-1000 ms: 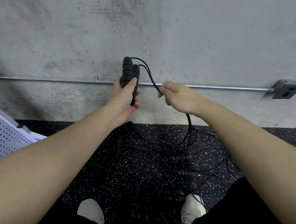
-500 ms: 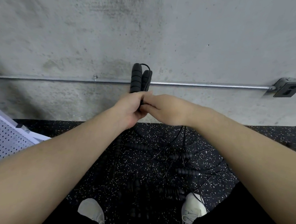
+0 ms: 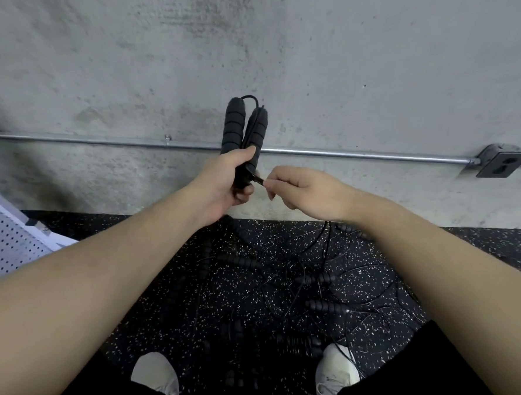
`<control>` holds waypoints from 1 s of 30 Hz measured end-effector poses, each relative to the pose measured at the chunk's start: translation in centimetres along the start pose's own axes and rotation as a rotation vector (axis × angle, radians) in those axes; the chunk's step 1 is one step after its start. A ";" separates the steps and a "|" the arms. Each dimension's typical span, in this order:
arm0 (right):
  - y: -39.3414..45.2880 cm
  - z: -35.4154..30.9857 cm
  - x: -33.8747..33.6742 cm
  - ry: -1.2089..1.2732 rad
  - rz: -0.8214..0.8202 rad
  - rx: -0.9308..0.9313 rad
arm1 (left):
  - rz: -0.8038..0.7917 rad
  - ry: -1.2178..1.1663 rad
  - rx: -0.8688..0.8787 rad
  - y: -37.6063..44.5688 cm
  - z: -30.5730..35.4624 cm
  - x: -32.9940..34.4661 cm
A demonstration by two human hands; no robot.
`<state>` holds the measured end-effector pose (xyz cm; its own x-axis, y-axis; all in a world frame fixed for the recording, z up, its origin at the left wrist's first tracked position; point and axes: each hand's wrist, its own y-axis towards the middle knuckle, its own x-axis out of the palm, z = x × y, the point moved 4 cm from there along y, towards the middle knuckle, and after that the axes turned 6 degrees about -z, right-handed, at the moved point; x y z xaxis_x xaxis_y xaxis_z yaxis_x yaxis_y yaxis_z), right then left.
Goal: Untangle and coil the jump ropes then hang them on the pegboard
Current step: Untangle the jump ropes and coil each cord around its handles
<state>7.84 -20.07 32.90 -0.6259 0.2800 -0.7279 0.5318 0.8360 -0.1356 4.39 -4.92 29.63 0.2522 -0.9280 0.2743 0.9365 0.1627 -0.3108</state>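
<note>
**gymrat_42:** Starting nearest the camera: two white sneakers (image 3: 335, 375) on the speckled black floor (image 3: 476, 244), and just beyond the toes a tangled pile of jump ropes (image 3: 306, 279), thin black cords looping over ribbed foam handles that point every which way. How does the held one sit compared to that pile?

**coil_nerd:** It's above the pile and farther out, up in front of the concrete wall (image 3: 108, 66). The left hand (image 3: 223, 183) has its fingers and thumb curled around the lower ends of the pair of black handles (image 3: 243, 129), so most of each handle sticks out above the fist. Their long axis runs nearly upright, tops a bit apart, bottoms squeezed together in the grip.

**gymrat_42:** And the right hand?

**coil_nerd:** The right hand (image 3: 302, 190) is just to the right of the handles, pinching a short stretch of black cord (image 3: 255, 178) between thumb and fingertips, right at the base of the handles. From under that hand a cord drops down into the pile. Another bit of cord arcs over the handle tops.

**gymrat_42:** Anything past the handles?

**coil_nerd:** A metal conduit (image 3: 362, 155) crosses the wall behind them, ending at an outlet box (image 3: 503, 165) far right. The white pegboard (image 3: 3, 239) is low and well left of the handles.
</note>
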 end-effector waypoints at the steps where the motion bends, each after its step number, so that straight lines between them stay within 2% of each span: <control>1: 0.0 0.4 -0.1 0.024 0.003 0.008 | -0.032 -0.034 -0.018 -0.1 0.0 0.1; 6: -0.3 1.1 -0.9 0.150 0.037 0.006 | -0.181 -0.199 -0.072 -0.7 0.1 0.5; 12: -1.7 2.2 -0.9 0.287 -0.126 0.041 | -0.425 -0.256 -0.114 -2.4 1.6 0.1; 16: -2.1 3.7 -2.1 0.215 -0.031 0.136 | -0.536 -0.129 -0.158 -3.7 1.6 0.1; 21: -2.1 4.6 -2.3 0.235 -0.059 0.164 | -0.693 0.005 -0.211 -4.3 0.9 0.2; 24: -2.0 5.1 -2.8 0.250 -0.018 0.101 | -0.800 0.118 -0.267 -4.6 0.3 0.8; 26: -2.2 4.6 -2.8 0.163 0.011 0.020 | -0.849 0.259 -0.291 -5.1 -0.3 1.6; 30: -3.2 3.5 -3.1 0.106 0.059 -0.079 | -0.851 0.430 -0.306 -5.4 -0.5 2.4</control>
<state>10.09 -25.23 33.23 -0.6537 0.3750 -0.6573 0.5258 0.8498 -0.0381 -0.25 -8.19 31.48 -0.6392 -0.7475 0.1808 0.6457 -0.6494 -0.4017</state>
